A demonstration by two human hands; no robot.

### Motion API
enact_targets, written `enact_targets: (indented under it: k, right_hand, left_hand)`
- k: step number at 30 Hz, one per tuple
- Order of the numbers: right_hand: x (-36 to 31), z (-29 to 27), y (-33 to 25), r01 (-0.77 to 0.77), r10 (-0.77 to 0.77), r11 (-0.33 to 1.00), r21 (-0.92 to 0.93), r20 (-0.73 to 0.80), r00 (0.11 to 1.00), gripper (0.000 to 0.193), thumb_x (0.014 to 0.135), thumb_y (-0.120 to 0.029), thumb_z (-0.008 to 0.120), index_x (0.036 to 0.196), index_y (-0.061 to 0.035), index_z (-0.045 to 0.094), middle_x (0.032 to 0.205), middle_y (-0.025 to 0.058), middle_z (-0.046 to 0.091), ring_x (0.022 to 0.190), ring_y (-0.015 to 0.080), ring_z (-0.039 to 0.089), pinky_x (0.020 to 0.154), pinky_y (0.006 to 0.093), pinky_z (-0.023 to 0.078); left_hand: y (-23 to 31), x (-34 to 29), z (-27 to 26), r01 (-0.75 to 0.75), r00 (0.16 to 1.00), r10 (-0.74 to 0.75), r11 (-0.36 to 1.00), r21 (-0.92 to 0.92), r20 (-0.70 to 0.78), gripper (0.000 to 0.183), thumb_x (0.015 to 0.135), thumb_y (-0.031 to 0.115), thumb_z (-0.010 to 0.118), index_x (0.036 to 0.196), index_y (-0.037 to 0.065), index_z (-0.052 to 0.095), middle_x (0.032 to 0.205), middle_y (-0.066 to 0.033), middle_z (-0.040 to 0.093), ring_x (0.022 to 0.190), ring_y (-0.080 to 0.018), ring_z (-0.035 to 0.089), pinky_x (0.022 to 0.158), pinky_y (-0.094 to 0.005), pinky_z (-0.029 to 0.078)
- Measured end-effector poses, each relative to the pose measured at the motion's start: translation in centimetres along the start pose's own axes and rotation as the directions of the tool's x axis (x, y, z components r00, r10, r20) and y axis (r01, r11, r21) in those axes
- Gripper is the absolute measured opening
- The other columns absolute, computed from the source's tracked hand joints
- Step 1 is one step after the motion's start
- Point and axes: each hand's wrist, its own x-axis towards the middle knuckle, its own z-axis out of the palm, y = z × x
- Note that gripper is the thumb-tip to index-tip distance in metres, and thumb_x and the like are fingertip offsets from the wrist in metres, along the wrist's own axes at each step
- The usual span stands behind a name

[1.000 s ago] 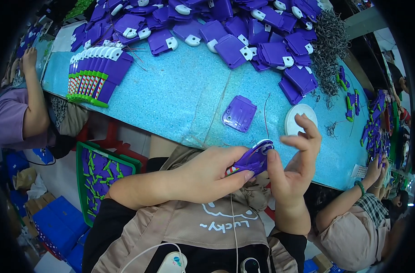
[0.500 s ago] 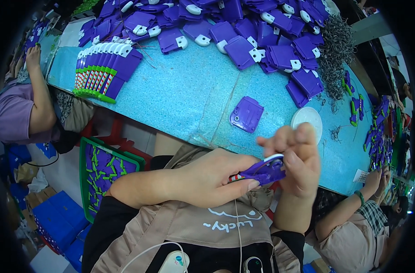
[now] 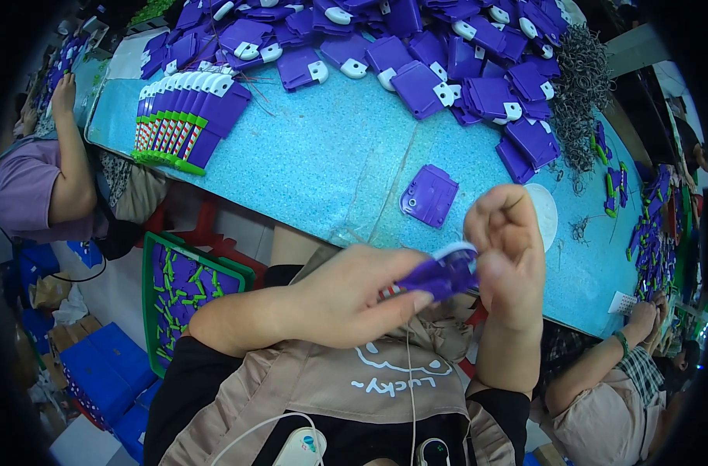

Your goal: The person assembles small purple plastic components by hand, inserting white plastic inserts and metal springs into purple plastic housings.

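My left hand is closed around a purple plastic toy part with a white rounded end and a red-and-white striped strip, held above my lap. My right hand is just beside the part's white end, its fingers loosely bent and apart from the thumb. The thumb is close against the part; whether it touches cannot be made out through the blur. Beyond my hands, a single purple plastic shell lies flat on the blue table. Near my right fingers is a white round dish, partly covered by the hand.
Purple pieces with white ends are heaped at the back. A row of striped, green-ended assemblies lies left. Tangled metal springs are piled right. A green crate of parts stands lower left. Co-workers sit on both sides.
My right fingers have curled in from a more spread pose, and the hand has risen slightly. The held part has tilted and moved a little left. The whole view has shifted slightly.
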Motion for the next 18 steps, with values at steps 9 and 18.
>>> enact_targets:
  k: [9,18]
  right_hand:
    - [-4.3,-0.7,3.7,0.334,-0.140,0.051,-0.941,0.324,0.935,0.034,0.064,-0.008,0.064,0.098,-0.0042,0.061,0.093,0.0091,0.058,0.085,0.0255,0.055,0.071,0.0366,0.040]
    - [-3.0,0.6,3.2,0.185,-0.169,0.028,-0.982,0.178,0.969,0.036,0.060,-0.010,0.071,0.094,-0.0043,0.058,0.098,0.0107,0.055,0.090,0.0281,0.052,0.072,0.0377,0.041]
  left_hand:
    - [-0.2,-1.9,-2.3,0.028,0.922,-0.182,0.910,-0.413,-0.341,0.026,0.089,0.010,0.051,0.113,0.000,0.047,0.098,-0.0080,0.062,0.071,-0.0058,0.055,0.063,-0.0205,0.046]
    - [-0.8,-0.2,-0.9,0.044,0.932,-0.184,0.913,-0.406,-0.313,0.033,0.087,0.005,0.045,0.119,-0.002,0.042,0.102,-0.0138,0.061,0.073,-0.0097,0.058,0.067,-0.0240,0.049]
